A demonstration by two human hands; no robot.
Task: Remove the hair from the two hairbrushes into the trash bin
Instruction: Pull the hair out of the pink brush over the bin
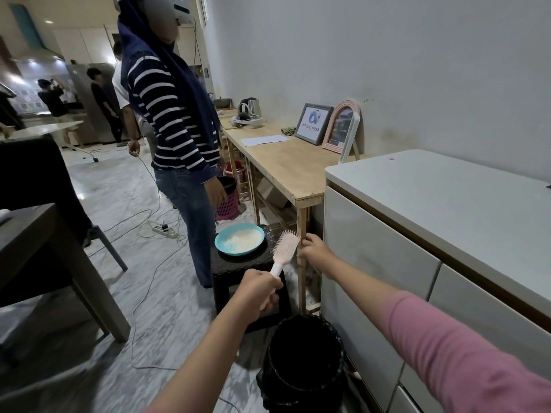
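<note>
My left hand (261, 289) grips the white handle of a pink hairbrush (284, 248), held upright with its bristles facing right. My right hand (316, 253) is just right of the brush head, fingers curled and pinched close to the bristles; whether it holds hair I cannot tell. The black trash bin (304, 365) stands on the floor below both hands, its mouth dark. A second hairbrush is not in view.
A black stool (238, 271) carries a teal plate (240, 238) of white grains. A person in a striped top (176, 120) stands beside it. A wooden table (286, 165) and a white cabinet (432, 222) line the right wall. Cables cross the floor; a dark table (44, 242) is at left.
</note>
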